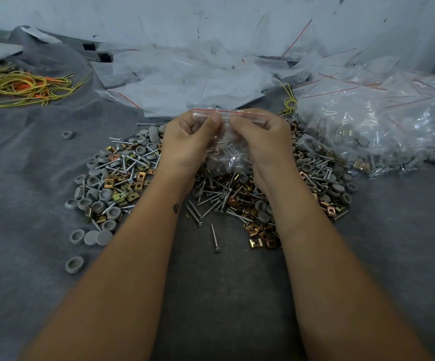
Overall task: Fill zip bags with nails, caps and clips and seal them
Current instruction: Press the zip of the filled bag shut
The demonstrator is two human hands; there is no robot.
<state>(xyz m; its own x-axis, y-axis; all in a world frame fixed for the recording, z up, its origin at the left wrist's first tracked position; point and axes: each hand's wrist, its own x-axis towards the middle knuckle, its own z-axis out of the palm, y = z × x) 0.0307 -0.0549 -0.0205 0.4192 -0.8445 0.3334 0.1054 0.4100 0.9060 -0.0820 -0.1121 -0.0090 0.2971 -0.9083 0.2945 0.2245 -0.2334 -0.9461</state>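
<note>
Far left, a tangle of yellow and orange cords (21, 86) lay on the grey surface (28, 157). Nearer me, the heap of caps, nails and clips (122, 175) spread under my wrists. My left hand (185, 142) pinched the zip strip of the bag (228, 152), thumb curled on top; my right hand (264, 138) pinched the same strip just beside it. The bag hung between them, caps and nails inside. Empty bags (185, 82) lay behind; filled bags (372, 131) were piled at right.

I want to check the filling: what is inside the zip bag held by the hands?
Inside the zip bag: grey caps and some nails. Clips cannot be confirmed; both hands cover its sides.
</note>
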